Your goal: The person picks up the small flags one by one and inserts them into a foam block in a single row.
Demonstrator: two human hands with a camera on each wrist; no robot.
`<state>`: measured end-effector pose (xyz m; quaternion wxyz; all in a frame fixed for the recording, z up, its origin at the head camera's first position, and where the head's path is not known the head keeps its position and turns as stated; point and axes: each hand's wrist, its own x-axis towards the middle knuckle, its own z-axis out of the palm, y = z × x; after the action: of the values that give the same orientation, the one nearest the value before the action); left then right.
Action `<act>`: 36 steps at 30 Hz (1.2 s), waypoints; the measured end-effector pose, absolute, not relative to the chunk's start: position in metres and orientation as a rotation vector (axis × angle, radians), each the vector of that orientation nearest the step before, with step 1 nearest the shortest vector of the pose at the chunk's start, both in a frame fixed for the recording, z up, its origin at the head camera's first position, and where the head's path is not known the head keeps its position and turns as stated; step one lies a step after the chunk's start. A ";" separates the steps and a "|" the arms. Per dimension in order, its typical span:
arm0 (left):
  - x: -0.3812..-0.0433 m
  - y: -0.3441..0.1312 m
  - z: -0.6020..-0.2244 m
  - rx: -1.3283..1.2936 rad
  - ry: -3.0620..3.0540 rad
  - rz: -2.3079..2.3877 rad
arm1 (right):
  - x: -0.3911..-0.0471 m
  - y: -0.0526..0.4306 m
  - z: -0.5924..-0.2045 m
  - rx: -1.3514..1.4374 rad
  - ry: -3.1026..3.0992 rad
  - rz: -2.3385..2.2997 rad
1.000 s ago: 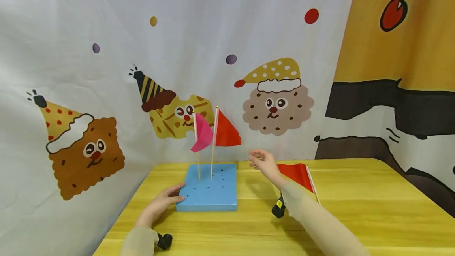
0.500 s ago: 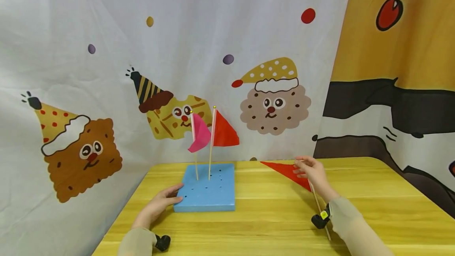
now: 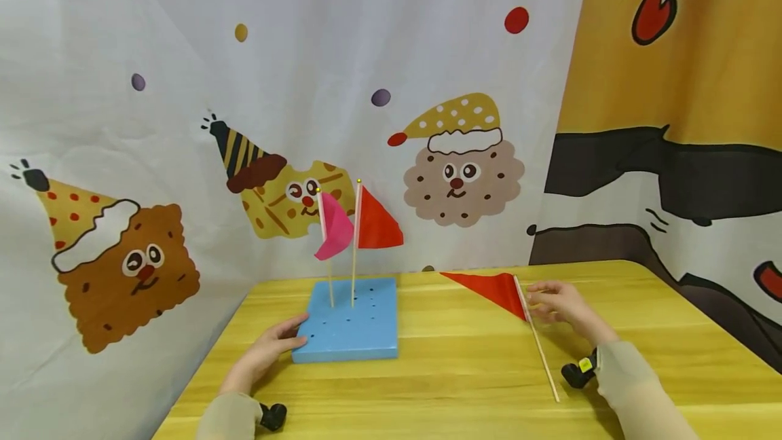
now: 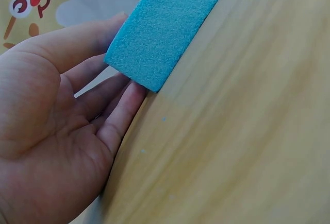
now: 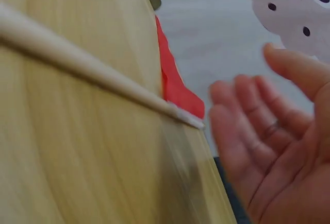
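Observation:
A light blue foam block (image 3: 351,341) with small holes in its top lies on the table, and my left hand (image 3: 267,352) rests against its left side. Up close, the left wrist view has the left fingers (image 4: 126,103) touching the block's corner (image 4: 160,44). Two flags stand upright in the block on thin wooden sticks, a pink flag (image 3: 336,226) and a red flag (image 3: 377,219). Another red flag (image 3: 491,290) lies on the table, its stick (image 3: 544,362) pointing toward me. Just right of that stick is my right hand (image 3: 565,307), fingers loosely bent and holding nothing.
Behind the wooden table (image 3: 452,386) hangs a white curtain (image 3: 293,53) printed with cartoon biscuits. A black wrist camera (image 3: 579,372) sits at the right sleeve, and a similar one (image 3: 273,417) at the left.
My right hand has moved right, away from the block, passing over the lying red flag to the right side of its stick. The left hand has stayed at the block.

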<state>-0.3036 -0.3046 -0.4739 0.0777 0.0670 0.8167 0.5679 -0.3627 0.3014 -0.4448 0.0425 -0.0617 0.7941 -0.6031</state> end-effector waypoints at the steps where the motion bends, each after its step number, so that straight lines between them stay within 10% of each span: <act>1: -0.304 -0.305 -0.474 0.196 2.445 1.705 | -0.363 0.302 -0.445 -0.165 2.432 -1.812; 36: -0.303 -0.304 -0.472 0.162 2.422 1.721 | -0.348 0.288 -0.448 -0.038 2.647 -1.278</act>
<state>-0.3027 -0.3039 -0.4718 0.0829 0.0543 0.8111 0.5764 -0.3484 0.2883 -0.4478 0.1006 -0.0129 0.8958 -0.4326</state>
